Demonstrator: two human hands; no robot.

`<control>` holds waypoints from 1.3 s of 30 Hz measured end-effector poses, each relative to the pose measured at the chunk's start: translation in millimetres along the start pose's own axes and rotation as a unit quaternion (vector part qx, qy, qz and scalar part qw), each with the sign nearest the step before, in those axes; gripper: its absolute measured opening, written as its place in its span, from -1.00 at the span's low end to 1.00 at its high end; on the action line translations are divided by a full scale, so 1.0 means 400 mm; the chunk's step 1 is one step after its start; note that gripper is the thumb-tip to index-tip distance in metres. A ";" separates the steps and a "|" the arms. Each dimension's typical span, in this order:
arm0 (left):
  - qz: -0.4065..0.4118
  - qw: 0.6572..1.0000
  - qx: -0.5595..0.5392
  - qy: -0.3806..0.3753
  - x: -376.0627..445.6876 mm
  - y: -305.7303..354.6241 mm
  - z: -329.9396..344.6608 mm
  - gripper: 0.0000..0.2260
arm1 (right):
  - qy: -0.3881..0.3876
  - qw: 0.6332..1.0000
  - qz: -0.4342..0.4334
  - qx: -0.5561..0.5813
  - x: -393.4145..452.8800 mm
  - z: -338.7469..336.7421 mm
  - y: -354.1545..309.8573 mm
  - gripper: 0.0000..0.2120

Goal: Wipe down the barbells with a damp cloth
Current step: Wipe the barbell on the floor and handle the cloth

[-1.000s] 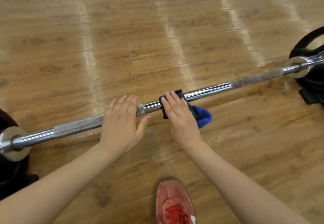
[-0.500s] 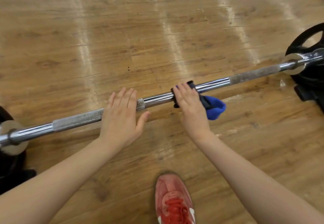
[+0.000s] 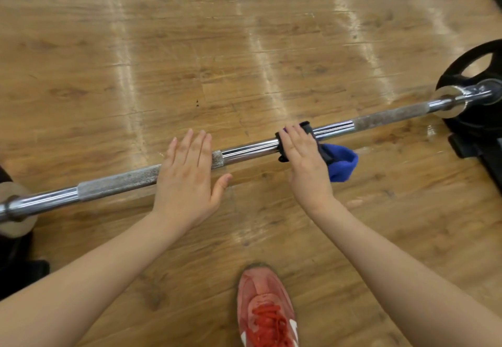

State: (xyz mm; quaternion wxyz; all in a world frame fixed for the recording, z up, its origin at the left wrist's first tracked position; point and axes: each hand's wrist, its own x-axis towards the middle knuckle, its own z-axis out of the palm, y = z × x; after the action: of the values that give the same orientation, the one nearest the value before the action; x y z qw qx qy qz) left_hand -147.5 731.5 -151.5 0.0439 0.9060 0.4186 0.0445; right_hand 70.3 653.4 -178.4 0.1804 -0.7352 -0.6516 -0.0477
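A chrome barbell (image 3: 244,151) lies across a wooden floor (image 3: 190,47), running from lower left to upper right, its knurled grip sections dull grey against the polished middle. A dark cloth with a blue end (image 3: 339,164) is draped over the smooth central stretch of the bar, the blue part hanging on the near side. The right hand (image 3: 304,162) presses down on the cloth, fingers laid over the bar on top of the fabric; how far they curl round the far side cannot be told. The left hand (image 3: 187,175) rests flat on the bar near the end of the left knurled section, fingers straight, thumb spread toward the right hand; the two hands sit apart. A black weight plate (image 3: 475,61) is mounted at the bar's right end, and a metal collar (image 3: 16,205) shows at the left. A red laced shoe (image 3: 266,308) stands on the floor below the hands.
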 end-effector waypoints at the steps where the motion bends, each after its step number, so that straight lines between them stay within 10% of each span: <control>1: 0.000 1.000 -0.001 0.002 0.001 0.000 0.000 -0.33 | -0.010 1.000 -0.018 0.006 0.000 0.000 0.005 -0.42; 9: 0.010 1.000 0.002 0.010 0.000 -0.006 0.002 -0.34 | 0.042 0.981 0.187 -0.021 -0.005 -0.063 0.142 -0.41; 28: 0.015 1.000 0.006 0.001 0.004 -0.001 -0.002 -0.37 | 0.028 0.994 -0.109 0.005 -0.006 0.032 -0.078 -0.52; 39: -0.028 0.995 -0.092 -0.038 0.035 -0.004 -0.037 -0.68 | 0.068 0.998 0.007 0.018 -0.014 0.030 -0.053 -0.42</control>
State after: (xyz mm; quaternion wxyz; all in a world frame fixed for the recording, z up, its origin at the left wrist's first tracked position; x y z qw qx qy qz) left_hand -141.3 743.9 -136.5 0.1440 0.8871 0.4360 0.0465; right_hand 46.9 653.9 -187.1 0.2374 -0.7318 -0.6332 -0.0845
